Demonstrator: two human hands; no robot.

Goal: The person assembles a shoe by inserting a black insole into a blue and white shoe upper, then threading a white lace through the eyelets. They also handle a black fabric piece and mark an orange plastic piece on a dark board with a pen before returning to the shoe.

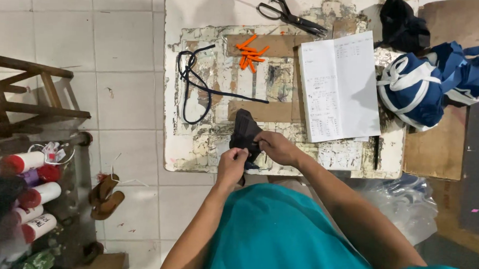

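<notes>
A small piece of black fabric [244,130] is held over the near edge of a worn white table [195,148]. My left hand [232,164] grips its lower part from below. My right hand [274,147] pinches its right side at the same height. Both hands meet on the fabric, just in front of my teal shirt. Part of the fabric is hidden behind my fingers.
On the table lie a black cord [194,83], several orange pieces [251,54], black scissors [289,14] and an open notebook [337,85]. A blue and white fabric bundle [425,84] sits at the right. A wooden stool [12,92], spools [29,189] and sandals [105,195] are at left.
</notes>
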